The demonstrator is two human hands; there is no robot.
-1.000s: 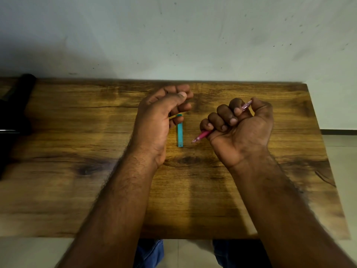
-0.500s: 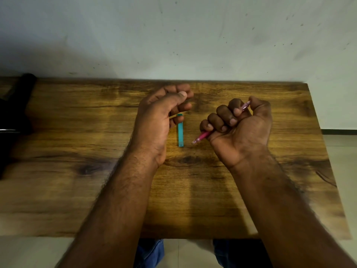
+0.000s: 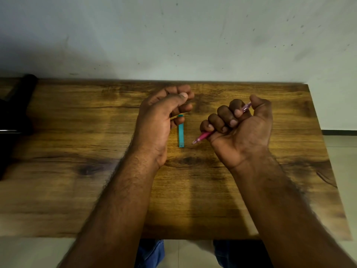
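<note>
The right hand (image 3: 239, 130) is closed in a fist round a pink pen (image 3: 202, 136), tip pointing down-left just above the tabletop (image 3: 77, 190), while the left hand (image 3: 160, 117) is loosely curled with thumb over the fingers; whether it grips anything cannot be told. A teal pen cap (image 3: 181, 132) lies lengthwise on the wood between the hands, its far end by the left fingers. The tabletop is dark-grained brown wood set against a scuffed pale wall (image 3: 193, 35), with a black object (image 3: 17, 105) at the left edge and tiled floor (image 3: 343, 151) at right.
</note>
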